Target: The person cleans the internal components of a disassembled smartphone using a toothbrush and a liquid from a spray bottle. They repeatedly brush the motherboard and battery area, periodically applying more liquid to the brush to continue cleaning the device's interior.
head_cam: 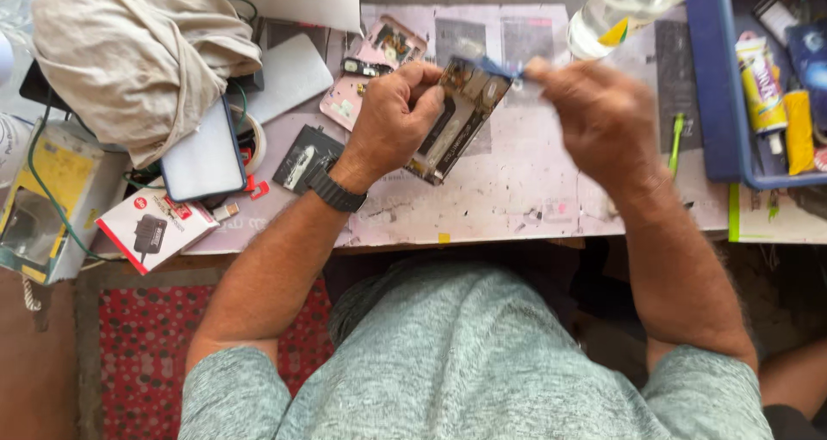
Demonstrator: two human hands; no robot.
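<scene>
Left hand (396, 117) clamped around opened phone body (457, 117), held above the table between both hands. Right hand (594, 117) pinching small blue tool (498, 66) at phone's top edge; blurred. Judged mid-disassembly: next move calls for steady prying. Beyond left hand, pink back cover (370, 70).

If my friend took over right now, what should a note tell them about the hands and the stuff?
Left hand: gripping the opened phone body, lifted above the work mat.
Right hand: pinching a small blue tool against the phone's top edge; it is blurred.
Nearby: pink phone shell behind the left hand, green tool on the mat, blue tray of tubes at right.
Done: phone is open, insides showing.
Left: the tool work at the top edge is unfinished.
</scene>
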